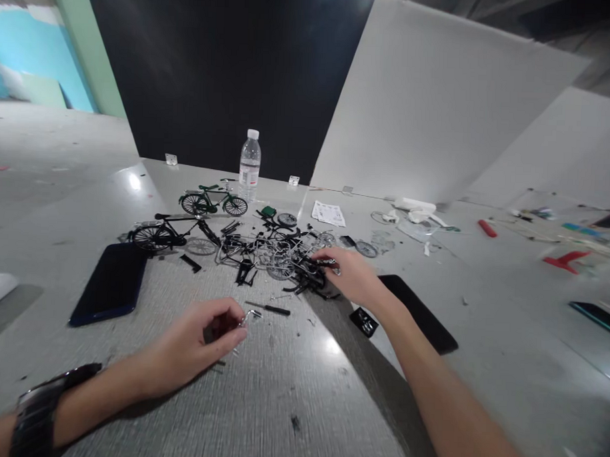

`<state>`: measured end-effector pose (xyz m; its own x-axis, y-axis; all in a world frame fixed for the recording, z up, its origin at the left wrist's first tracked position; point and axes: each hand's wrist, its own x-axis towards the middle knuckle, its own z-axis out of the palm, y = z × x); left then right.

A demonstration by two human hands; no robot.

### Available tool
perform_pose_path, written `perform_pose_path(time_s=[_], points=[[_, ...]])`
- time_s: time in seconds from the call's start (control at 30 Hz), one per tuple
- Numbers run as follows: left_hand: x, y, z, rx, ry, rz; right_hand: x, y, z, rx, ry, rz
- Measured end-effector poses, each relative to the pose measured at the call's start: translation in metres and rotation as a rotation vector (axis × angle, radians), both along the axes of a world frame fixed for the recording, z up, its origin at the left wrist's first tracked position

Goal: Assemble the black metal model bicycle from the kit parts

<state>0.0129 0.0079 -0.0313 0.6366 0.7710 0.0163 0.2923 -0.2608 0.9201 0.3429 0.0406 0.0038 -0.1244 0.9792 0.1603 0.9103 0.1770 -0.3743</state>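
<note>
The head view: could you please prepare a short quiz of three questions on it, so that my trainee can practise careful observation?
1. Multiple choice: What does the left hand hold?
A) a screwdriver
B) a small bent silvery part
C) a plastic bottle
2. True or false: The green model bicycle stands farther from the person than the black model bicycle.
3. Fill the gap: The fingers of the right hand are at a pile of loose ______.

Key: 1. B; 2. True; 3. model bicycle parts
</note>
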Motion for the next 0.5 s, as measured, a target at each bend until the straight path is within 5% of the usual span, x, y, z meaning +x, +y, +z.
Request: perform_pose_path(time_s=[0.5], points=[[0.001,-0.001,0.006,0.027,0.037,0.026,-0.015,0.003,-0.006,0.157,-0.036,0.014]])
